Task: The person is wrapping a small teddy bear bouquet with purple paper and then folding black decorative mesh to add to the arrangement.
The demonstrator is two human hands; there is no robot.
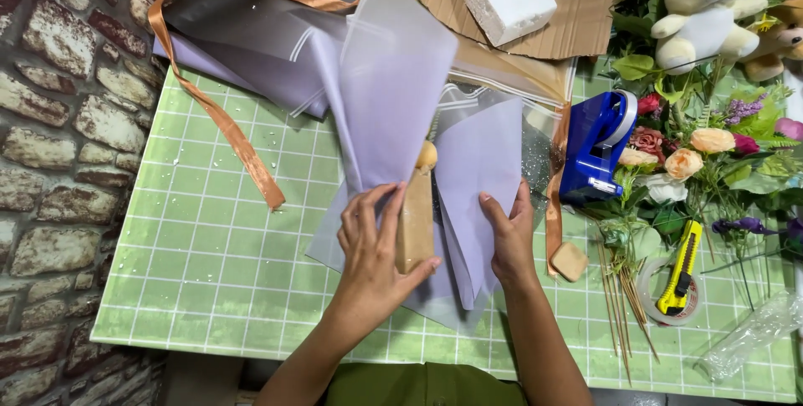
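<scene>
My left hand (374,247) grips the tan wrapped stem of a small bouquet (416,220), with pale lilac wrapping paper (393,80) folded up around it. A yellowish bud tip shows at the top of the stem. My right hand (508,234) presses flat on a lilac paper fold (478,163) to the right of the stem. Both hands rest over the green grid cutting mat (209,247).
A copper ribbon (226,126) trails across the mat at left. A blue tape dispenser (595,147), artificial flowers (694,155), a yellow utility knife (679,270) on a tape roll, wooden skewers (621,306), white foam blocks (508,0), cardboard and a white teddy bear (703,5) lie at right and back. A brick wall is at left.
</scene>
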